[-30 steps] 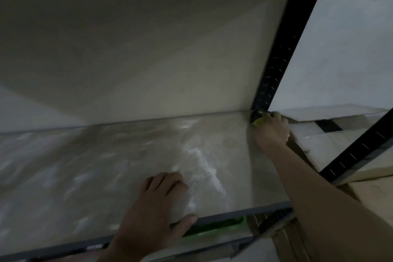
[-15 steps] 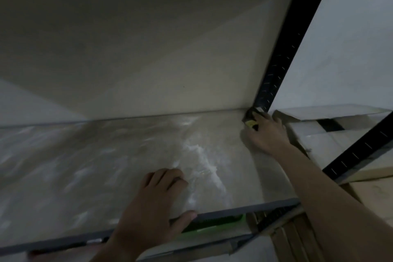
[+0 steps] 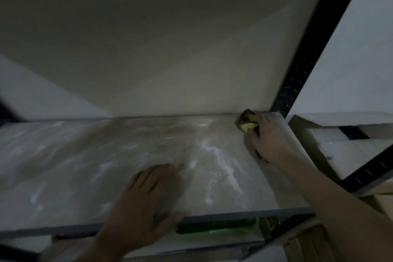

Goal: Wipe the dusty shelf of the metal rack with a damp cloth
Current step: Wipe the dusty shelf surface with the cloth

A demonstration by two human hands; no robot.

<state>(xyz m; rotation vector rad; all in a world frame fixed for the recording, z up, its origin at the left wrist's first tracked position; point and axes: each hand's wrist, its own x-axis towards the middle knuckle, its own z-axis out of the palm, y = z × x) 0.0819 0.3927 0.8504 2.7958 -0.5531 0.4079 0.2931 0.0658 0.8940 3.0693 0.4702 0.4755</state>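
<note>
Left side: your left hand (image 3: 148,195) lies flat on the pale, dust-streaked shelf board of the metal rack (image 3: 63,166), fingers straight, thumb at the grey front lip. It holds nothing and is placed as it was a second ago, apparently bracing you. It is motion-blurred, so finer detail cannot be told.

Centre: the white ridge of loose dust (image 3: 223,166) runs from mid-shelf toward the front edge, unchanged across the frames. No stroke has reached it.

Right side: your right hand (image 3: 270,140) grips the bunched yellow-and-dark damp cloth (image 3: 247,122), fingers curled over it, pressing it to the shelf at the back edge against the wall.

Change: a second ago the cloth sat tight in the rear corner at the foot of the black perforated metal upright (image 3: 297,83). Now it stands clear of that post, shifted left along the back edge.

Reading: the corner looks done and a leftward pass is starting. Most of the shelf is not yet wiped.
</note>
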